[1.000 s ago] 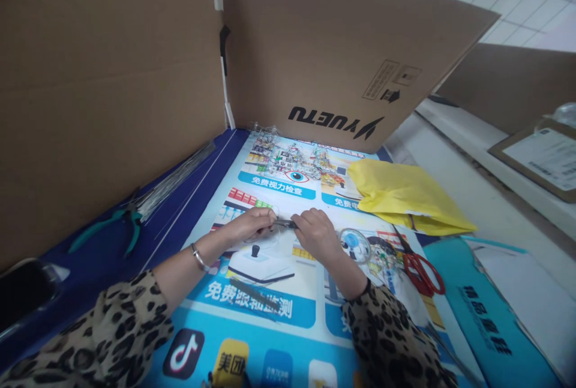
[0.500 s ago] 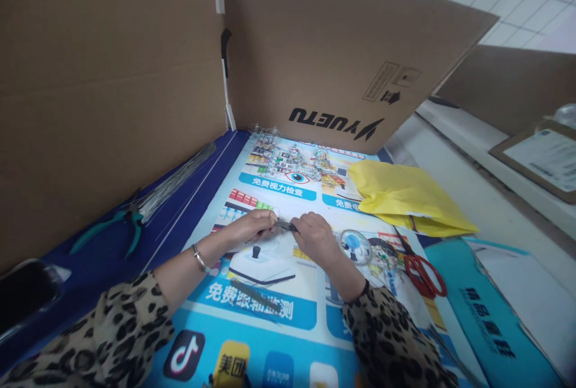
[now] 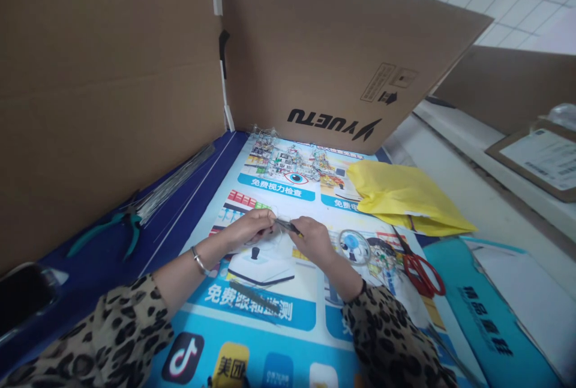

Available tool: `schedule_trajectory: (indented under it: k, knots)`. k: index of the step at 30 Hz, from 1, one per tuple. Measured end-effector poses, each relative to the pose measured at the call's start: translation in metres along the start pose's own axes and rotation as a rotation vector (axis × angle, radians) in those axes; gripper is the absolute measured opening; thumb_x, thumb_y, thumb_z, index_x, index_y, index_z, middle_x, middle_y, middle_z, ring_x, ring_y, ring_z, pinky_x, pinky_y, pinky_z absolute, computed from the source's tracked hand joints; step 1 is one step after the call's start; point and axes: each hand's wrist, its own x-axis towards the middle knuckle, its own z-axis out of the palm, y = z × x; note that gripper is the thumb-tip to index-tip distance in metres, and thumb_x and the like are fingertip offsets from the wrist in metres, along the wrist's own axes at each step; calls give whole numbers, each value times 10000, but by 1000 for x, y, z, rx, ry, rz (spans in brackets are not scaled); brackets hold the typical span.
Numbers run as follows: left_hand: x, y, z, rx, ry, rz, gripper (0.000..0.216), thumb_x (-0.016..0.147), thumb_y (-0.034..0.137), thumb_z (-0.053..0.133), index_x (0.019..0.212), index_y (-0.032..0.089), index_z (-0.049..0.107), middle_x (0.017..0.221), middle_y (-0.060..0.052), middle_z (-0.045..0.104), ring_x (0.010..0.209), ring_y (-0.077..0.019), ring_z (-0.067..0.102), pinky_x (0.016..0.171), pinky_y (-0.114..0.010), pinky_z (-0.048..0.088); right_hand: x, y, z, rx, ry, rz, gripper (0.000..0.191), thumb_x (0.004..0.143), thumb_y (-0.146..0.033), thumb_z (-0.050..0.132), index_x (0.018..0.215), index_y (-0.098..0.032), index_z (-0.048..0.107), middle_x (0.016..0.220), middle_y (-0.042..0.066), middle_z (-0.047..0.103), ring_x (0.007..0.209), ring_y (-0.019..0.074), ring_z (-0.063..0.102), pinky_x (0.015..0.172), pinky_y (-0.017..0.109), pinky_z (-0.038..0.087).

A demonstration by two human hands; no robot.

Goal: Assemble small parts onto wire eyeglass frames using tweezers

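Note:
My left hand (image 3: 251,227) and my right hand (image 3: 314,240) meet over a printed poster (image 3: 270,316) on the table. Between them they pinch a thin dark tool (image 3: 288,226), like small pliers or tweezers, and a clear wire loop that is hard to make out. Fingers of both hands are closed on this small work. A silver bracelet sits on my left wrist. Both sleeves are leopard print.
Teal-handled pliers (image 3: 121,226) and a bundle of thin wires (image 3: 175,181) lie at the left. A yellow bag (image 3: 405,196), red scissors (image 3: 420,274) and a round clear disc (image 3: 354,246) lie to the right. Cardboard walls (image 3: 112,76) close the back and left. A phone (image 3: 22,295) lies far left.
My hands have stayed nearly in place. The right hand has shifted slightly left and down, turning the dark tool a little between the fingers.

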Motion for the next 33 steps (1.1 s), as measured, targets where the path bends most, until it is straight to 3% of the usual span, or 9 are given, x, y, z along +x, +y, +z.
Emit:
schedule_trajectory:
  k: [14, 25, 33]
  knots:
    - [2, -2, 1, -19, 58, 36, 165, 759, 299, 553, 728, 140, 519, 492, 63, 449, 323, -19, 302, 324, -153, 158, 4, -5, -3, 131, -132, 173, 122, 818, -296, 542, 806, -203, 620, 751, 9, 630, 723, 133, 592, 626, 222, 403]
    - [4, -7, -6, -79, -11, 3, 180, 765, 327, 546, 737, 153, 511, 466, 71, 443, 280, -24, 268, 277, -161, 110, 4, -4, -7, 192, -109, 41, 167, 849, -316, 505, 773, -199, 597, 713, 6, 588, 698, 120, 548, 623, 217, 400]
    - [5, -9, -6, -79, -22, -15, 172, 770, 316, 544, 735, 151, 512, 464, 71, 442, 280, -21, 262, 279, -170, 98, 2, -1, -8, 49, -57, -38, 80, 797, -203, 531, 828, -182, 602, 743, 36, 590, 759, 160, 522, 698, 258, 409]
